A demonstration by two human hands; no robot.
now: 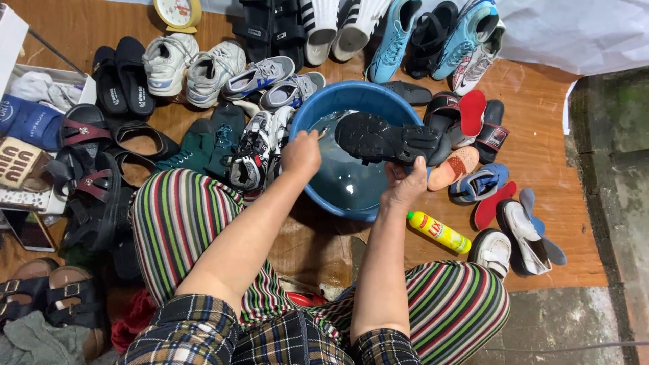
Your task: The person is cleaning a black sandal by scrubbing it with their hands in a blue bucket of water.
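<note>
A blue plastic basin (318, 107) with water in it stands on the wooden floor between my knees. Over it, a black shoe (385, 138) lies sole up, its toe end pointing left. My right hand (405, 184) grips the shoe from below at its near side. My left hand (301, 153) is closed at the basin's left rim, next to the shoe's toe end; what it holds is hidden.
Many shoes, sandals and slippers ring the basin: white sneakers (193, 64) at the back left, blue ones (433, 34) behind, black sandals (88, 196) at left. A yellow bottle (438, 232) lies right of my right arm. A small clock (177, 12) stands at the back.
</note>
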